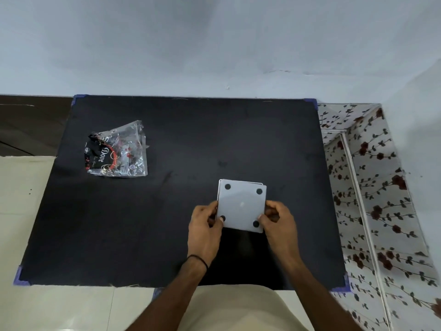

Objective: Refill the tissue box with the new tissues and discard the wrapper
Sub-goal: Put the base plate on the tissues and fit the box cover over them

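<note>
A white square tissue box (241, 205) is turned bottom-up over the black mat, its underside showing four black round feet. My left hand (206, 226) grips its near left corner, thumb on the bottom panel. My right hand (278, 222) grips its near right side. The bottom panel looks slightly offset from the box along the far edge. A crumpled clear plastic wrapper (117, 150) with black and red "Dove" print lies on the mat at the far left, away from both hands. No loose tissues are visible.
The black mat (167, 223) covers the table, taped at its corners with blue tape. A floral fabric-covered rack (372, 187) stands to the right. A pale wall rises behind. Tiled floor shows at the left and near edge.
</note>
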